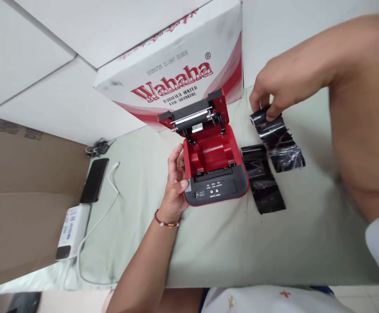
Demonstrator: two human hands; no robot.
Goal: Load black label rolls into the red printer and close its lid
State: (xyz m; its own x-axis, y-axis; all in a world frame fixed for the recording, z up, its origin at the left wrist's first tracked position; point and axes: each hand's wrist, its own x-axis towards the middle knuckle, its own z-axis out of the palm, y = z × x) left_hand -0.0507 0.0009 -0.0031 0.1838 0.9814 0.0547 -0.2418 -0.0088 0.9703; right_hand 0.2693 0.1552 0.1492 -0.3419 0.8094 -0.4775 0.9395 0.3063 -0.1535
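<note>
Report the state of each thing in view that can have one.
Red-and-black device: lid open
Upper black film: pinched, creased, partly curled
Lower black film: lying down, creased
Left hand: gripping the device
Right hand: pinching the upper film
White cable's upper plug: unplugged
Black slab: lying flat
Wahaha carton: standing upright
Green cloth: slightly wrinkled

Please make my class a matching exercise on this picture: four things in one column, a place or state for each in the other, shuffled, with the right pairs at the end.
Things
1. Red-and-black device
2. Upper black roll
3. Large carton
4. White cable

Places and states
A. Curving across the pale cloth, at picture left
B. In the right grip
C. In the left grip, its lid raised
D. Lettered "Wahaha" in red

Right pairs: 1-C, 2-B, 3-D, 4-A
</note>
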